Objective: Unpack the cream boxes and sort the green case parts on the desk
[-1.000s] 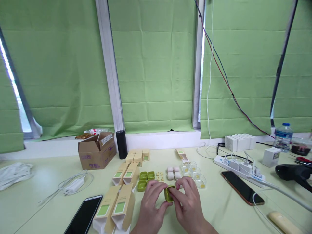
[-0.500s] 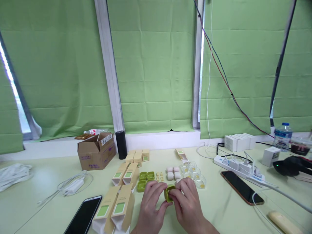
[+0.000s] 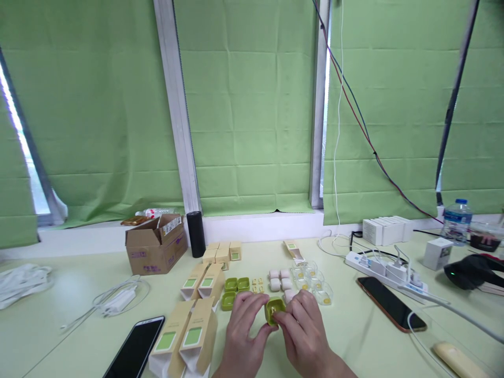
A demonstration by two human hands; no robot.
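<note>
Between both hands, a small green square cup [image 3: 274,310] is tilted with its opening toward me. My left hand [image 3: 244,336] pinches its left side between thumb and fingers. The thumb and finger of my right hand [image 3: 305,331] reach into the cup at a small pale piece, whose shape is mostly hidden. Just beyond my left hand sit more green cups [image 3: 231,284], with small yellow pieces [image 3: 258,285] beside them. White rounded pieces [image 3: 274,284] and clear domed plastic covers [image 3: 315,281] lie behind my right hand.
Beige cartons [image 3: 197,333] stand at the left, near a black phone [image 3: 136,346]. Farther back are a cardboard box [image 3: 155,247] and a black cylinder [image 3: 196,234]. On the right lie a power strip [image 3: 381,270], another phone [image 3: 389,303] and white cables.
The green cup has turned so that its inside faces me more, showing the small piece in it. My right hand has shifted slightly.
</note>
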